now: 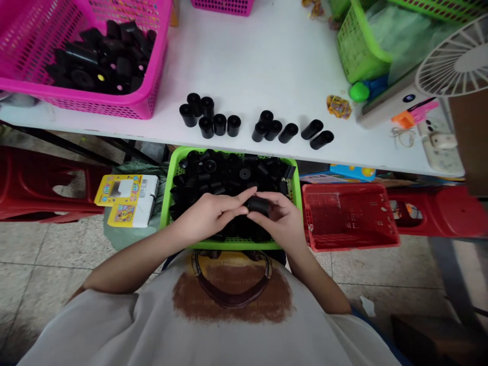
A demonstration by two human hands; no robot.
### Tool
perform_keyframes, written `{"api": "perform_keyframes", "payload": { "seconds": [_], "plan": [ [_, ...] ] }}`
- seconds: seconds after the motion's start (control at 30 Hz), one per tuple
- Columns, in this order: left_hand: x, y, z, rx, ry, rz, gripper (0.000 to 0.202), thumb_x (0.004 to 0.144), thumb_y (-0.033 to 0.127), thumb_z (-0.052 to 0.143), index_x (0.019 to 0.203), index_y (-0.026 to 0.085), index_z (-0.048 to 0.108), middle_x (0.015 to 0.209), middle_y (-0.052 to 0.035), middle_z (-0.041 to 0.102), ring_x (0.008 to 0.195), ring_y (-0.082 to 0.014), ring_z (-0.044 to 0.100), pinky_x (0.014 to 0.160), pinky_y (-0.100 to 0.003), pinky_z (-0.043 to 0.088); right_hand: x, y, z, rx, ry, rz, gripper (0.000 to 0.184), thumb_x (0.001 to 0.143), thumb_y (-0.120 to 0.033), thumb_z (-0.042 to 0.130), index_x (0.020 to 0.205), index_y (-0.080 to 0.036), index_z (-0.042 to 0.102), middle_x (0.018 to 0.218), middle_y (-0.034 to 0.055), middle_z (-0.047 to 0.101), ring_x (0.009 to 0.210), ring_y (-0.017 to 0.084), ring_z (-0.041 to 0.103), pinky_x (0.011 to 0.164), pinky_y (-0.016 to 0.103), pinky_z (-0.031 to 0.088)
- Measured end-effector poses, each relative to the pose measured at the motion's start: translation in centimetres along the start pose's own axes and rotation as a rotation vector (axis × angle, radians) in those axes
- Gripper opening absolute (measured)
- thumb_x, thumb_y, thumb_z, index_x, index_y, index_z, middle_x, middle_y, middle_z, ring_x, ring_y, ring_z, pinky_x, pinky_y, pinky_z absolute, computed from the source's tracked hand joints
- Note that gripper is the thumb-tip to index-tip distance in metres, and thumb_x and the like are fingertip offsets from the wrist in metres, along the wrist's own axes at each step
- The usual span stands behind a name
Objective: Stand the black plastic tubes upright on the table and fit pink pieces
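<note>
Both hands meet over a green basket (171, 189) full of black plastic canisters on my lap. My right hand (282, 219) grips one black canister (259, 205) lying sideways. My left hand (208, 213) pinches the canister's left end with its fingertips. On the white table (267, 61) above, several black canisters stand in a cluster (209, 118), and several more lie in a row (290, 131) to its right.
A pink basket (150, 91) with black canisters sits at the table's left. Green baskets (358, 46), a white fan (453, 61) and rubber bands (338, 105) are at the right. A red basket (348, 216), red stools and a yellow box (125, 199) lie below.
</note>
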State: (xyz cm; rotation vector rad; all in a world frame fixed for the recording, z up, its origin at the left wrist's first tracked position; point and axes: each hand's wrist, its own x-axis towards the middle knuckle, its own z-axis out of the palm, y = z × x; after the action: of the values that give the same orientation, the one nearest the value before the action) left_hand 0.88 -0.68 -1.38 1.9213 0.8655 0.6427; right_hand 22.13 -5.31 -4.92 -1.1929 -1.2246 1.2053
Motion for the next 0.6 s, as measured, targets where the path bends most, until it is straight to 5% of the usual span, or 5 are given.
{"api": "perform_keyframes", "payload": {
  "seconds": [0.17, 0.27, 0.4, 0.5, 0.6],
  "plan": [
    [-0.4, 0.0, -0.4, 0.119, -0.098, 0.016, 0.053, 0.107, 0.023, 0.048, 0.159, 0.031, 0.055, 0.105, -0.0008, 0.082, 0.09, -0.0142, 0.076, 0.091, -0.025, 0.061, 0.7, -0.2, -0.7, -0.269, -0.074, -0.145, 0.032, 0.087, -0.035, 0.083, 0.113, -0.029, 0.067, 0.107, 0.003, 0.077, 0.099, 0.021, 0.077, 0.09, 0.038, 0.065],
    [-0.8, 0.2, -2.7, 0.258, 0.028, -0.149, 0.069, 0.106, 0.039, 0.058, 0.17, 0.032, 0.034, 0.123, -0.0043, 0.08, 0.101, -0.0208, 0.077, 0.102, -0.035, 0.06, 3.0, -1.6, -3.1, -0.575, 0.114, -0.318, 0.036, 0.097, -0.037, 0.073, 0.132, -0.03, 0.066, 0.129, 0.0089, 0.074, 0.12, 0.027, 0.071, 0.105, 0.048, 0.06],
    [-2.5, -1.0, -6.5, 0.556, 0.158, -0.208, 0.055, 0.103, 0.051, 0.062, 0.152, 0.03, 0.058, 0.14, -0.0116, 0.069, 0.129, -0.0344, 0.065, 0.118, -0.054, 0.05, 7.5, -2.0, -7.3, -0.946, 0.369, -0.431, 0.035, 0.1, -0.048, 0.068, 0.127, -0.026, 0.068, 0.126, 0.0128, 0.071, 0.126, 0.035, 0.062, 0.111, 0.061, 0.049],
    [-4.2, -2.3, -7.5, 0.649, -0.022, -0.221, 0.059, 0.089, 0.054, 0.079, 0.139, 0.027, 0.067, 0.144, -0.016, 0.059, 0.136, -0.0414, 0.058, 0.116, -0.06, 0.051, 10.1, -0.8, -9.3, -1.063, 0.458, -0.37, 0.044, 0.096, -0.055, 0.072, 0.125, -0.023, 0.067, 0.124, 0.0151, 0.07, 0.128, 0.041, 0.053, 0.11, 0.073, 0.039],
    [-5.1, -2.5, -6.6, 0.642, -0.187, -0.27, 0.079, 0.081, 0.048, 0.088, 0.151, 0.027, 0.059, 0.157, -0.0193, 0.046, 0.143, -0.0453, 0.052, 0.115, -0.063, 0.052, 11.5, 0.5, -9.9, -1.058, 0.462, -0.347, 0.052, 0.096, -0.056, 0.072, 0.133, -0.021, 0.064, 0.125, 0.0177, 0.069, 0.133, 0.045, 0.042, 0.11, 0.078, 0.029]
  ]
}}
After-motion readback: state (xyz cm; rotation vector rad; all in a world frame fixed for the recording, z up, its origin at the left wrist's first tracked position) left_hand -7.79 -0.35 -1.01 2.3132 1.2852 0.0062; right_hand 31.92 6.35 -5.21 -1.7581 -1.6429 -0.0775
